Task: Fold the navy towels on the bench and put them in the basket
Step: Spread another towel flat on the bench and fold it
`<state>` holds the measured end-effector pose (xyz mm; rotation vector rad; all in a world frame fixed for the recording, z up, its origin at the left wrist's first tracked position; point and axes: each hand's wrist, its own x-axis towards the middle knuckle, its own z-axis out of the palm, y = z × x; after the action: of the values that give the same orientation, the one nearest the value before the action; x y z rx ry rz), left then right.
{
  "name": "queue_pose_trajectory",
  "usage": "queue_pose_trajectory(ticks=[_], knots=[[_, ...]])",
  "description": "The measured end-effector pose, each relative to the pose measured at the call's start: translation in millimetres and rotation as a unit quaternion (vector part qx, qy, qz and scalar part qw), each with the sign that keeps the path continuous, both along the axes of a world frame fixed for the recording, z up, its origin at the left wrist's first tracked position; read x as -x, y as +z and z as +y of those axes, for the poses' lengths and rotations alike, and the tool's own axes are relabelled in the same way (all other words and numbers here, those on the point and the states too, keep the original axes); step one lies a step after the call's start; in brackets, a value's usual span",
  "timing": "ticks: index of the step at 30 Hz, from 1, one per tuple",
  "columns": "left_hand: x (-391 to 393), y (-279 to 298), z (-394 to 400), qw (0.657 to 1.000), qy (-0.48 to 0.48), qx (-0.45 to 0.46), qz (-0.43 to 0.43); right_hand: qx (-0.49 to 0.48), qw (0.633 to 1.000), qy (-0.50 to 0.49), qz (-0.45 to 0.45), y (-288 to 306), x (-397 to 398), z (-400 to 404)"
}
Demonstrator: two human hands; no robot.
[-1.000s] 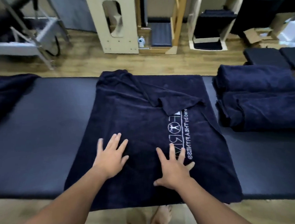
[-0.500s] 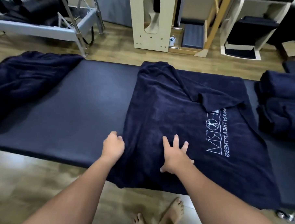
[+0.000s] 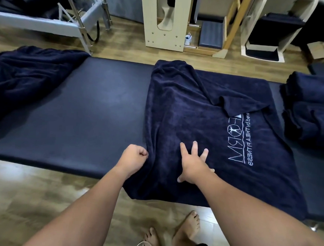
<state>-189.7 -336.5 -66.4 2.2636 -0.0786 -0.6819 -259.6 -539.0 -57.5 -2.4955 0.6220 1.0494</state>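
My left hand (image 3: 134,158) pinches the navy towel (image 3: 203,124) at its left edge; right hand (image 3: 193,164) pressed flat, fingers spread, near the front hem. Towel overhangs the bench's (image 3: 74,119) front edge. Bare padding leftward, up to a crumpled towel (image 3: 25,77). Folded towels (image 3: 310,110) at right.

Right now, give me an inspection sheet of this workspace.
Surface: long dark padded bench, partly bare.
Job's things: spread navy logo towel with a turned-over corner; crumpled navy towel heap at the bench's left end; folded navy towels stack at the right; basket not seen.
Clutter: nothing seen.
Hands: left hand grips the towel's left edge; right hand presses flat.
Cables: thin white cord by the feet.
Surroundings: wooden floor, metal frame.
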Motion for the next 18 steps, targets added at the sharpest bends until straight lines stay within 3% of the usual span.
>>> queue_pose_trajectory(ticks=[4,9,13,18], knots=[[0,3,-3,1.000,0.020,-0.003,0.003,0.002,1.000,0.004,-0.001,-1,1,0],[3,-1,-8,0.997,0.037,0.064,0.030,0.006,1.000,0.007,-0.004,-1,2,0],[9,-6,-23,0.997,0.008,-0.032,-0.065,0.006,1.000,0.006,-0.007,-1,3,0],[-1,-3,-10,0.990,0.078,-0.075,-0.086,0.005,1.000,0.009,-0.010,-1,4,0]])
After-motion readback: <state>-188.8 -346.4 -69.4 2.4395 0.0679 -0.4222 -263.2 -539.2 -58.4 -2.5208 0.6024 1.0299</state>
